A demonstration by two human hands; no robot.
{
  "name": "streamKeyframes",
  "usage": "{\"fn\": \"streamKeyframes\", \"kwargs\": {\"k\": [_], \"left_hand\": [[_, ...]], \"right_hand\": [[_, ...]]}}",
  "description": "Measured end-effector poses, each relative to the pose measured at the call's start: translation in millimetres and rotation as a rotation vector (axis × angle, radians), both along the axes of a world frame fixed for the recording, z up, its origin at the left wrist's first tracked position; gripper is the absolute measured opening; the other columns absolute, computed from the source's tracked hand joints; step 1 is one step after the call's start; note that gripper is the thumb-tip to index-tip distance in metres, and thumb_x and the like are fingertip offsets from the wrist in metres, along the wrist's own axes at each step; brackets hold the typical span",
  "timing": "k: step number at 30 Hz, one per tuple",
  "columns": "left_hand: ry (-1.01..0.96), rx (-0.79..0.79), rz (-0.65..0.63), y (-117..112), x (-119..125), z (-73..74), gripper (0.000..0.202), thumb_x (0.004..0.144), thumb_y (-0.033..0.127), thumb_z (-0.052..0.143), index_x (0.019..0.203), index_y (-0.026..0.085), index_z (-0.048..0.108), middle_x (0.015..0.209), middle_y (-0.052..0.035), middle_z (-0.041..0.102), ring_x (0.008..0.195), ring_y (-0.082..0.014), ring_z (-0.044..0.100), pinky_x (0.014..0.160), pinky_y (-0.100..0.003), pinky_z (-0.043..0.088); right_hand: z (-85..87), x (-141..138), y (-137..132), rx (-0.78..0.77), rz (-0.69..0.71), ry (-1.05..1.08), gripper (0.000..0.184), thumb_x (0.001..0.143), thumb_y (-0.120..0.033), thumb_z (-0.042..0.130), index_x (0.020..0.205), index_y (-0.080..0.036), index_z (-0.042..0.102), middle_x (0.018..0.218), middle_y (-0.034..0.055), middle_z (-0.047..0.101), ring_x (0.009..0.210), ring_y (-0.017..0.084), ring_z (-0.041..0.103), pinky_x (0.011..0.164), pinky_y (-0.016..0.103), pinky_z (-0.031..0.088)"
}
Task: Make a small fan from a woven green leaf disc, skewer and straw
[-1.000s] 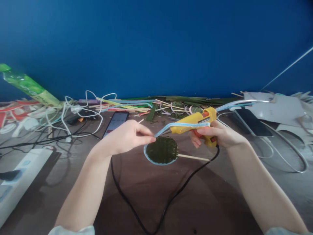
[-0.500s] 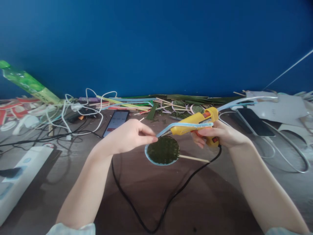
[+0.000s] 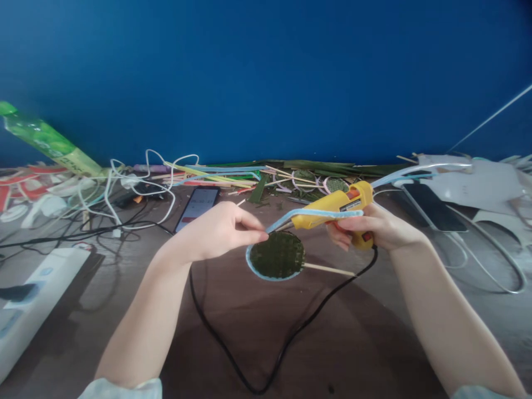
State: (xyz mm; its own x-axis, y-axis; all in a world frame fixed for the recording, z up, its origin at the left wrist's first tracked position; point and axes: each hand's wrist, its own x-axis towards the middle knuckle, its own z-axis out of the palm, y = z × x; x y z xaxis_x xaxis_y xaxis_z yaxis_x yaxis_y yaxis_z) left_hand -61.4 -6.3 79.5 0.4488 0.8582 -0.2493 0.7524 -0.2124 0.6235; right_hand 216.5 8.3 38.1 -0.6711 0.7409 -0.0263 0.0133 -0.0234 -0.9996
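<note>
"What's just changed around that dark green disc (image 3: 277, 257)?"

"Very little. Against a second ago, a bit more of the glue gun's metal nozzle (image 3: 285, 226) shows under the blue strip (image 3: 316, 212), just above the disc; against half a second ago, both hands look the same."

"Meaning?"

"I'd judge the work is dwelling on one stretch of rim — the disc's upper left edge."

"Where is the disc, exactly?"

"On the table (image 3: 344, 349), between the hands, with a pale stick (image 3: 330, 270) reaching out from its right side. Blue lines its left and lower rim."

"And the fingers?"

"The left hand (image 3: 224, 233) pinches the strip between thumb and fingertips at the disc's upper left. The right hand (image 3: 382, 224) is wrapped round the handle of the yellow glue gun (image 3: 328, 201), right of the disc — whether it's squeezing the trigger, I can't tell."
</note>
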Motion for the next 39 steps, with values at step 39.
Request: {"fn": "streamKeyframes", "kwargs": {"k": [39], "left_hand": [[-0.040,0.014,0.010,-1.4,-0.1,2.7,0.024,0.072,0.042,0.059,0.071,0.021,0.072,0.061,0.0057,0.064,0.058,-0.0099,0.052,0.054,-0.018,0.037]], "right_hand": [[-0.6,7.6,3.7,0.009,0.033,0.041,0.020,0.079,-0.027,0.056,0.065,-0.014,0.052,0.050,-0.0026,0.048,0.045,0.008,0.044,0.043,0.023,0.030]]}}
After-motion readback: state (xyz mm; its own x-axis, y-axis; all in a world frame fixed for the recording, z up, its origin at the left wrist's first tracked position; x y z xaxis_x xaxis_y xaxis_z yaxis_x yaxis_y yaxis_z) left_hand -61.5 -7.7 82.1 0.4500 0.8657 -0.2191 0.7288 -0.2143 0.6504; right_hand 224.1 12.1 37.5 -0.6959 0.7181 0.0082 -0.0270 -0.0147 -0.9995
